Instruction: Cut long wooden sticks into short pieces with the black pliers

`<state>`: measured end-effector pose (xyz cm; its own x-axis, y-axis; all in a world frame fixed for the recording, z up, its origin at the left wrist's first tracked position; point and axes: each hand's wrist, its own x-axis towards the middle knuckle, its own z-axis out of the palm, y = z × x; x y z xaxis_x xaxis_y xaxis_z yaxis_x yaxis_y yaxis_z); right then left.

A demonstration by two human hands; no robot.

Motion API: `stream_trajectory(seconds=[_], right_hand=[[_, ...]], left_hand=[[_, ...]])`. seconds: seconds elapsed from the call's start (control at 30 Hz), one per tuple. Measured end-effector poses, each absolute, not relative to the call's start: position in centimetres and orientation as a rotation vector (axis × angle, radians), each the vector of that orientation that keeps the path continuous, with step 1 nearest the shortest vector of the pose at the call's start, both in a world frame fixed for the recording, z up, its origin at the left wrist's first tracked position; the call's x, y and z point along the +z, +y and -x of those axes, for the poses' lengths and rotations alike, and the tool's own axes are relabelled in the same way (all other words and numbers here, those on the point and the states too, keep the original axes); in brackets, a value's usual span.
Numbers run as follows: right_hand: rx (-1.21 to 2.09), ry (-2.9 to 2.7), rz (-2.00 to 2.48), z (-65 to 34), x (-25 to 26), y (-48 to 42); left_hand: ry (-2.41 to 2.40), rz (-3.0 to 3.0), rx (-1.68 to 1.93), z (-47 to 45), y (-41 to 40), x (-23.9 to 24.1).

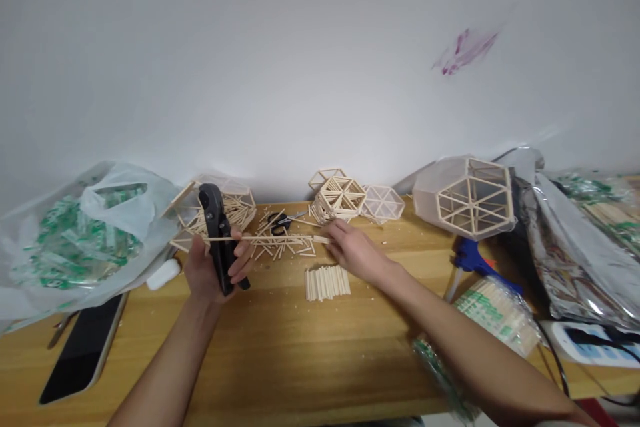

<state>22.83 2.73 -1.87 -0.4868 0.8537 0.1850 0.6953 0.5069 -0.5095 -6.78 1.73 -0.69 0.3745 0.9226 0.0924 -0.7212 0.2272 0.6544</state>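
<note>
My left hand (213,270) is closed around the handles of black cutting pliers (219,233), held upright over the wooden table (280,360). A long thin wooden stick (270,238) runs through the pliers' jaws toward the right. My right hand (353,250) pinches the stick's right end, fingers closed. Below the stick lies a neat row of short cut stick pieces (327,281). Loose sticks and offcuts (283,247) are scattered behind it.
Stick-built geometric frames (340,195) stand along the wall, a big one (467,199) at right. A plastic bag of green wrappers (80,233) and a phone (85,347) lie at left. Scissors (280,220), a blue glue gun (470,257), packed sticks (495,310) and a power strip (595,343) sit nearby.
</note>
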Motion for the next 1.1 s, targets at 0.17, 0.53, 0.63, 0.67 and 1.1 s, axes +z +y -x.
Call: stream_trajectory(seconds=[0.17, 0.53, 0.63, 0.67, 1.1], right_hand=[[0.576, -2.184, 1.1, -22.9, -2.4, 2.8], [0.62, -2.183, 1.005, -22.8, -1.7, 2.4], [0.606, -2.187, 0.973, -22.9, -1.9, 2.5], [0.6, -2.186, 0.962, -22.9, -1.9, 2.5], [0.642, -2.183, 0.862, -22.9, -1.6, 2.6]], left_hand=[[0.314, -0.64, 1.167, 7.0, 1.8, -0.8], [0.301, -0.605, 1.171, 6.7, 1.6, -0.3], [0.322, -0.606, 1.17, 6.7, 1.5, -0.1], [0.328, -0.6, 1.171, 6.6, 1.5, 0.0], [0.216, -0.475, 1.203, 7.2, 1.6, 0.0]])
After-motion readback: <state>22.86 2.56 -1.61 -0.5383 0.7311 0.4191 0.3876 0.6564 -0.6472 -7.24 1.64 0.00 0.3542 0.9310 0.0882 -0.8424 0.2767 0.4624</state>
